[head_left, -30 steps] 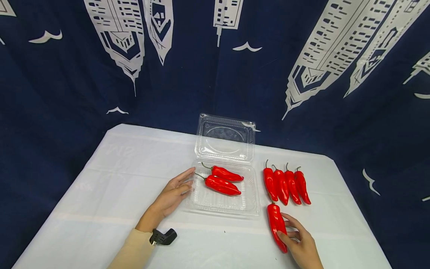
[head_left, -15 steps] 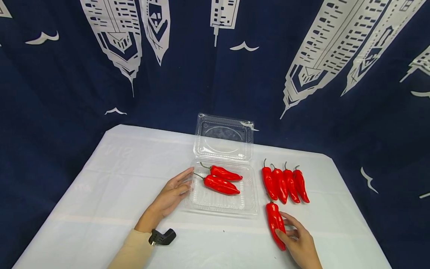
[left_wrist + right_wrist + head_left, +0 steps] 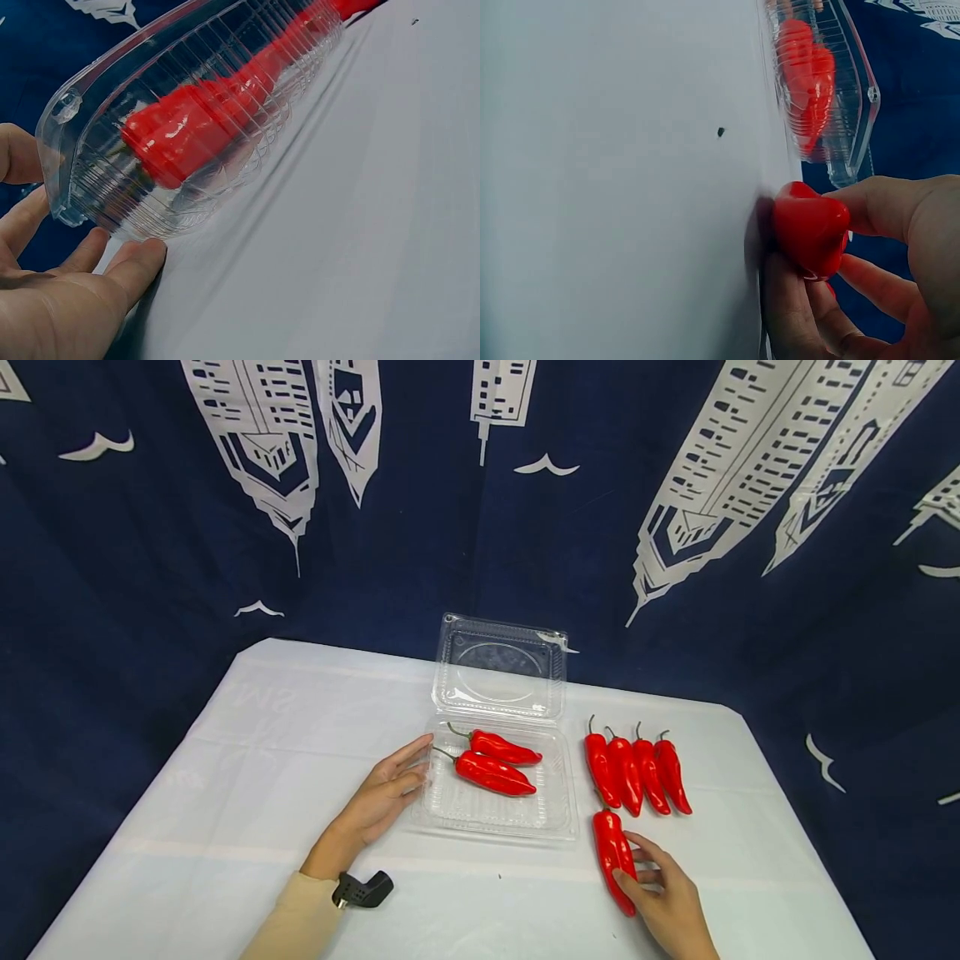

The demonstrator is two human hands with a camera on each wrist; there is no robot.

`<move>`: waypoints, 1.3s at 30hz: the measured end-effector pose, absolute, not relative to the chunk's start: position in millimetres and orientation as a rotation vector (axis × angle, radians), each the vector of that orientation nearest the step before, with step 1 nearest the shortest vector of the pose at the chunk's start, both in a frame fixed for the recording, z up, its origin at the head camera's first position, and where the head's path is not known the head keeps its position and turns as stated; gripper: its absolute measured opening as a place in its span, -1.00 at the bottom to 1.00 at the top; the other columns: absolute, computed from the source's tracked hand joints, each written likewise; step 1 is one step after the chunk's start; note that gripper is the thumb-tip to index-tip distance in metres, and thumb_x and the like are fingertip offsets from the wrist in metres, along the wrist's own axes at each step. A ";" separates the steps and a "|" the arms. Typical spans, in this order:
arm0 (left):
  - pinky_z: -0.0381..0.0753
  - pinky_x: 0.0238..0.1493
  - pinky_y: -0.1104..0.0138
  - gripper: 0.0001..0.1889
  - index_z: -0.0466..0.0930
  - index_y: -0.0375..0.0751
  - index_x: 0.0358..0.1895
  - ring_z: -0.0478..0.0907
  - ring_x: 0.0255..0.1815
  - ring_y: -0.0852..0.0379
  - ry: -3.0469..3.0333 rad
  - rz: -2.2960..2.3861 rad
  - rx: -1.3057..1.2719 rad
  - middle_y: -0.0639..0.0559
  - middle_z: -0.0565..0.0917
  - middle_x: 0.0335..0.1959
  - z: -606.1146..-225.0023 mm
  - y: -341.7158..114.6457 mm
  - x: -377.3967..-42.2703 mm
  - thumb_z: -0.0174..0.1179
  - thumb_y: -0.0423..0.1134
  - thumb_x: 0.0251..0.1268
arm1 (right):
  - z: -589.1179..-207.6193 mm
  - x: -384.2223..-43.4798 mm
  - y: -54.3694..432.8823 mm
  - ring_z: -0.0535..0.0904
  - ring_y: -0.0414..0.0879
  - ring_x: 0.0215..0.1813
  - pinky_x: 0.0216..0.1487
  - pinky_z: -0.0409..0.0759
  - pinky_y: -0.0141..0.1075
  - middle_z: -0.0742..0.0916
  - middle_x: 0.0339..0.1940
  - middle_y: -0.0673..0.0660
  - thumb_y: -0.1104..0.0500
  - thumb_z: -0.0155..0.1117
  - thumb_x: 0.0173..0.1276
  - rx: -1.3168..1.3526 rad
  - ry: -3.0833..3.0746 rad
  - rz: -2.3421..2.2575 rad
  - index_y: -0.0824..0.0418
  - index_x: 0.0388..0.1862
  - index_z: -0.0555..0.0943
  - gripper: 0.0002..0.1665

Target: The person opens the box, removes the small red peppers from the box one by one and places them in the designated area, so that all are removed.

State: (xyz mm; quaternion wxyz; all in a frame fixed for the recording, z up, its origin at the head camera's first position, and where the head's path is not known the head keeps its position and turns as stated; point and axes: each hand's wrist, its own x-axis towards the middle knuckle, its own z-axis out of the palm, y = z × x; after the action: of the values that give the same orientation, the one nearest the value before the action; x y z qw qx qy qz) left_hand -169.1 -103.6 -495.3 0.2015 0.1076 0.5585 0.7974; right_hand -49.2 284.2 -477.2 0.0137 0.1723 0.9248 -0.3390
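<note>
My right hand [image 3: 667,897] pinches a red pepper [image 3: 613,860] between thumb and fingers, low over the white table. Its green stem points away, toward the row of loose peppers. In the right wrist view, that pepper [image 3: 810,229] shows end-on beside its shadow. My left hand [image 3: 386,793] rests with loosely extended fingers at the left side of a clear plastic clamshell container [image 3: 487,818]. Two red peppers [image 3: 495,775] lie side by side inside, stems to the left. In the left wrist view, the fingertips [image 3: 150,251] sit right at the container's lower corner.
Several red peppers [image 3: 626,777] lie in a row right of the container, stems away from me. The container's lid [image 3: 498,672] stands raised at the back, near the edge of the white table [image 3: 247,777]. Behind hangs a dark blue cloth [image 3: 450,543] printed with white buildings.
The right hand and its pepper have shifted very slightly left and away from me. The left hand has stayed at the container. The head view has moved a little.
</note>
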 end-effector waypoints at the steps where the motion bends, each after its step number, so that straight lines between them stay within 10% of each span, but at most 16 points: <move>1: -0.09 0.58 -0.12 -0.29 0.02 -0.13 0.61 -0.15 0.64 -0.23 1.559 2.228 0.300 -0.16 -0.07 0.64 -495.5 -103.6 -169.2 -0.10 -0.52 0.42 | -477.3 -49.2 283.9 0.67 0.01 -0.12 -0.14 0.77 -0.15 0.62 0.13 0.33 0.13 0.49 0.21 0.535 2.884 -1.051 0.15 0.45 0.38 -0.16; 39: -0.10 0.58 -0.12 -0.29 0.02 -0.14 0.61 -0.17 0.65 -0.24 1.573 2.218 0.298 -0.17 -0.07 0.64 -493.4 -103.8 -168.3 -0.09 -0.51 0.43 | -479.2 -47.0 282.4 0.62 -0.06 -0.20 -0.19 0.76 -0.18 0.62 0.07 0.32 0.14 0.46 0.22 0.538 2.893 -1.022 0.20 0.45 0.37 -0.17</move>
State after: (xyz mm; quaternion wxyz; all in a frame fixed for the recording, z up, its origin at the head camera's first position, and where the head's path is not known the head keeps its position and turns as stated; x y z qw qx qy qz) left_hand -168.3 -103.8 -493.4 0.2018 0.1066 0.5632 0.7942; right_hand -47.0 282.4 -479.2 0.0134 0.1726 0.9286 -0.3281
